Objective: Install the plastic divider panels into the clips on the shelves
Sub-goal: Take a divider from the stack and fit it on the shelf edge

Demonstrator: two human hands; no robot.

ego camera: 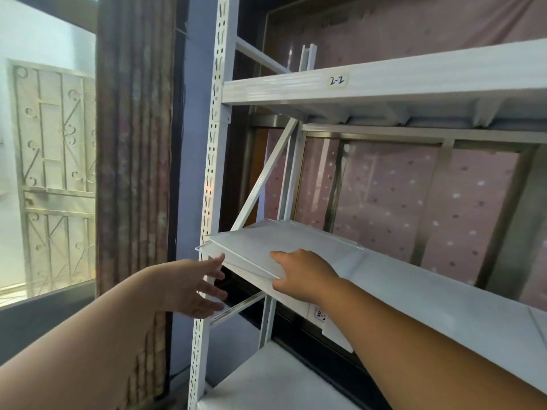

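Note:
Translucent white plastic divider panels (266, 247) lie flat in a small stack at the left end of the middle shelf (414, 291), jutting past its front corner. My right hand (302, 276) grips the stack's front edge, thumb on top and fingers under it. Just left of the stack, my left hand (195, 288) is open with fingers spread, its fingertips at the lower panel's left corner. A white U-shaped clip (307, 57) stands upright on the upper shelf (384, 84) labelled 2-2.
The perforated white upright post (211, 173) of the rack stands at the left, with a diagonal brace (266, 176) behind the panels. A lower shelf (266, 380) lies below. A window with a metal grille (53, 173) and a brown curtain (133, 173) are further left.

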